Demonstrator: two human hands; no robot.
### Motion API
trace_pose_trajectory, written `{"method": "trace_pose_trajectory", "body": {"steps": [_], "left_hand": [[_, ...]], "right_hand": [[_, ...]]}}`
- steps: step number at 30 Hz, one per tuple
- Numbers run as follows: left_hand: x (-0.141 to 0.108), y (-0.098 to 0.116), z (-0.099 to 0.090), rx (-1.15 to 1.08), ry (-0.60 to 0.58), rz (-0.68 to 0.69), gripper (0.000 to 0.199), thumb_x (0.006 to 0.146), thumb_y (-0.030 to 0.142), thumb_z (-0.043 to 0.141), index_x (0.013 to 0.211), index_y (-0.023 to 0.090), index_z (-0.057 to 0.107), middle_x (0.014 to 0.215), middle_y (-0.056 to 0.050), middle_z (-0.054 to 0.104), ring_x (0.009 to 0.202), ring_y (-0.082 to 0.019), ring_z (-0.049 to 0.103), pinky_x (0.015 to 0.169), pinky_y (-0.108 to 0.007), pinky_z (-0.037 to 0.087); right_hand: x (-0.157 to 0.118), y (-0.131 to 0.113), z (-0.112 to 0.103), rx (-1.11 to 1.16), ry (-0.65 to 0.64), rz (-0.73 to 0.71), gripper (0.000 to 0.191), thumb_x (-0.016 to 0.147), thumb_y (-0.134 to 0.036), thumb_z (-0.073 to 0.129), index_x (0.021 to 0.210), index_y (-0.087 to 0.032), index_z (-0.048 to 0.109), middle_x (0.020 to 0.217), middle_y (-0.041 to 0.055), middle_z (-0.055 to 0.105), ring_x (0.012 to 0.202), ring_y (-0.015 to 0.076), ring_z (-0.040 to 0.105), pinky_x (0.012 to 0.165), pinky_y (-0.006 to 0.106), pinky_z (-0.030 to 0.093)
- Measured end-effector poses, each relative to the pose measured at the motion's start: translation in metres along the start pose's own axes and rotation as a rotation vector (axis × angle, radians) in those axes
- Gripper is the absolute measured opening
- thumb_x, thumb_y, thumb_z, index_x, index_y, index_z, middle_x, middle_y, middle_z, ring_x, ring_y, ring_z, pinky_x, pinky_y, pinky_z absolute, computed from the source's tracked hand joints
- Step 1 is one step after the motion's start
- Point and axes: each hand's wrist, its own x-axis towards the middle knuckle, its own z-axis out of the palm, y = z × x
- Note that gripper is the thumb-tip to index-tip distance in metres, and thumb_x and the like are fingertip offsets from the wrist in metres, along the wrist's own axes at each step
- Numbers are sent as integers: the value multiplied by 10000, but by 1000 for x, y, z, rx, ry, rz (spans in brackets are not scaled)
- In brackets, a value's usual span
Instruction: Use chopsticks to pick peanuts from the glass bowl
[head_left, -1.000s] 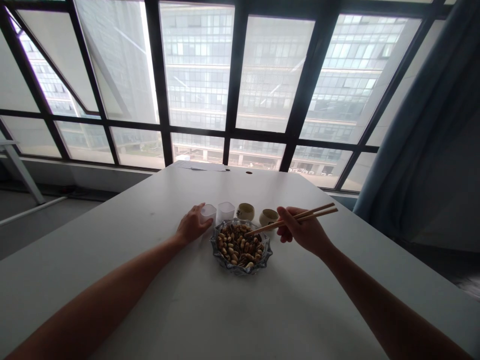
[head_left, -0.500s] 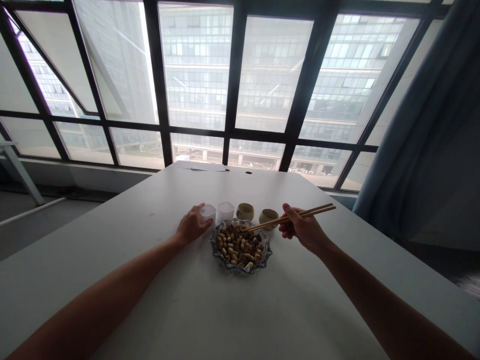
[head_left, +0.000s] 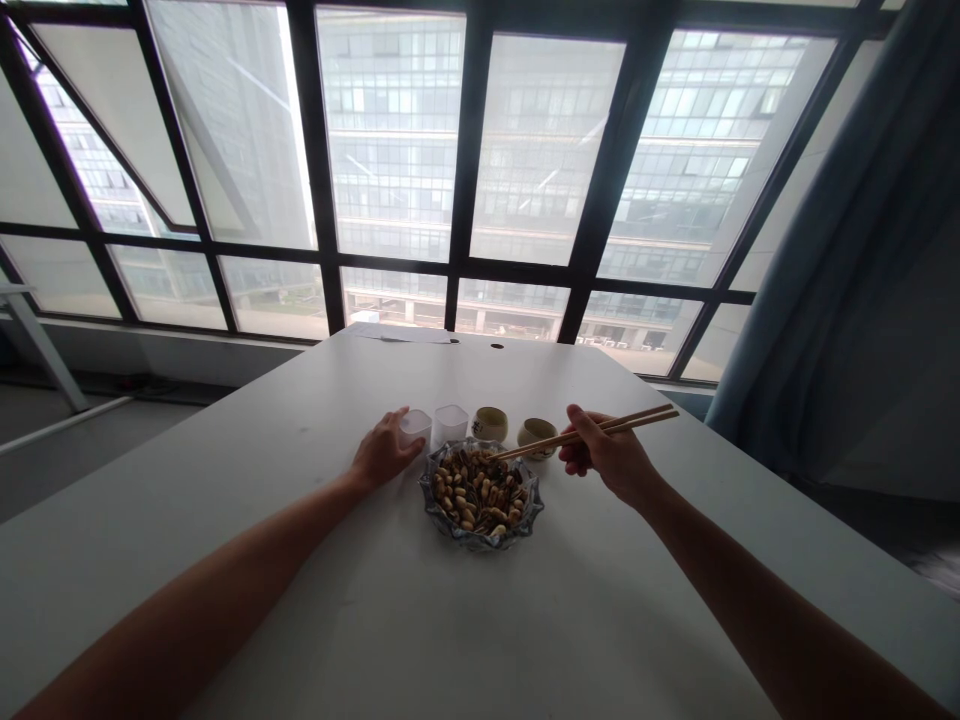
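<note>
The right hand [head_left: 609, 458] is gripping chopsticks [head_left: 544, 444], tips reaching into the bowl [head_left: 533, 514]; the left hand [head_left: 380, 452] is grasping the leftmost cup [head_left: 415, 427]. Picking is looking unfinished: many nuts [head_left: 481, 500] are lying there.

1. White tabletop [head_left: 480, 630] lies open before the scalloped glass bowl [head_left: 484, 541].
2. Two translucent cups [head_left: 451, 425] and two ceramic teacups [head_left: 490, 428] bar its far side.
3. Wooden chopsticks [head_left: 536, 446] slant over its far-right rim.

Nuts [head_left: 480, 495] in bowl [head_left: 480, 542], cups [head_left: 490, 426] behind
</note>
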Motion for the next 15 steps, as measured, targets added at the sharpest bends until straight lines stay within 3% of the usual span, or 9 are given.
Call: {"method": "trace_pose_trajectory", "body": {"steps": [2,6,10,15], "left_hand": [[0,0,1,-2,5,-3,624,817,416,634,1369,158,496,1319,-156,604,1140,-298,626,969,-425,522],[0,0,1,-8,11,1,614,821,408,637,1363,158,497,1317,-153,602,1141,-297,622,972,-429,522],[0,2,0,-53,32,9,631,798,375,650,1361,146,479,1285,-162,603,1145,-307,611,982,-457,520],[0,4,-3,-160,151,164,713,704,115,589,1388,146,390,1298,-152,541,1220,-272,549,1062,-432,473]], "right_hand": [[-6,-7,-2,-135,-28,-172,535,790,-683,643,634,-173,609,493,46,653,362,140,593,332,221,451],[-17,-20,-4,-383,-224,-467,490,811,-643,645,577,-218,582,479,12,631,389,128,573,387,237,461],[-20,-22,-2,-413,-280,-486,462,806,-628,655,571,-239,572,459,-9,606,389,128,540,387,243,440],[-17,-21,-4,-401,-255,-521,454,837,-594,643,572,-231,577,473,0,619,375,119,531,385,244,438]]}}
